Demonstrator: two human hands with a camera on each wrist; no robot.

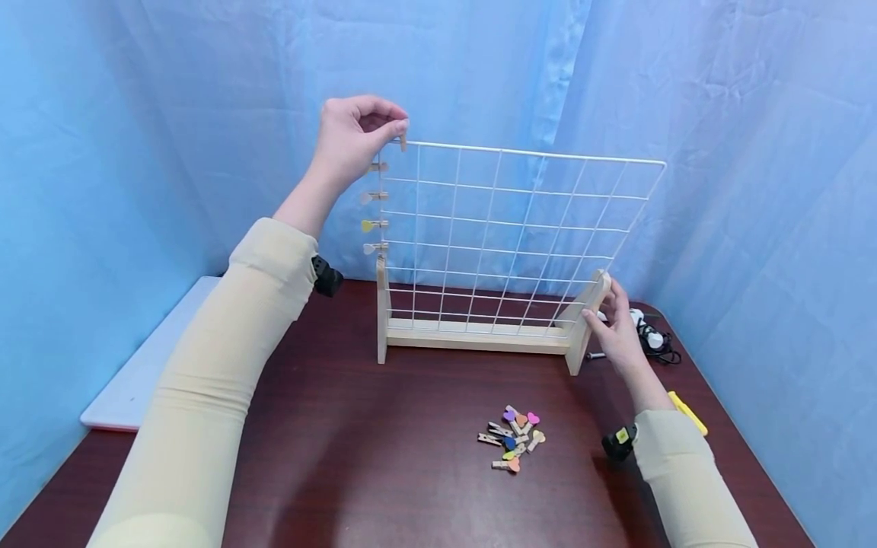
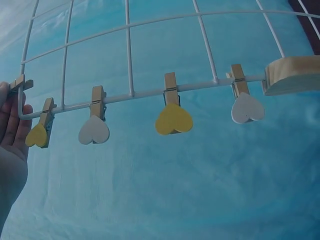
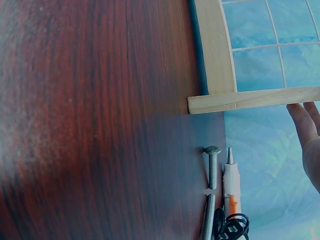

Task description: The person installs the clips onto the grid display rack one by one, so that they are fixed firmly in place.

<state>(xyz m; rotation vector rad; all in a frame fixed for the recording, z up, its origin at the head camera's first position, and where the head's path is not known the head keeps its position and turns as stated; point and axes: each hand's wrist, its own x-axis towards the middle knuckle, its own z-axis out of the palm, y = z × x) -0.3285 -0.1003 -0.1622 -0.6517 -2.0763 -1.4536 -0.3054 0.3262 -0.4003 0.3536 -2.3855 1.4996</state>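
Observation:
A white wire grid (image 1: 521, 221) stands upright in a wooden stand (image 1: 473, 339). At the grid's top left corner my left hand (image 1: 352, 137) pinches a small wooden clothespin (image 1: 403, 141) that sits on the top wire. Below it, several clothespins with yellow and white hearts are clipped along the grid's left edge, such as a yellow-heart clothespin (image 2: 172, 112) and a white-heart clothespin (image 2: 245, 102). My right hand (image 1: 617, 331) holds the stand's right wooden upright (image 1: 582, 327), its fingertips against the outer face in the right wrist view. Part of its fingers is hidden behind the wood.
Loose clothespins with coloured hearts (image 1: 510, 441) lie in a pile on the dark table (image 1: 384, 449). Behind the right upright are bolts (image 3: 212, 167), a white glue gun (image 3: 231, 182) and a black cord (image 1: 661, 346). A yellow tool (image 1: 687, 413) lies beside the right forearm; a white board (image 1: 151, 358) lies left.

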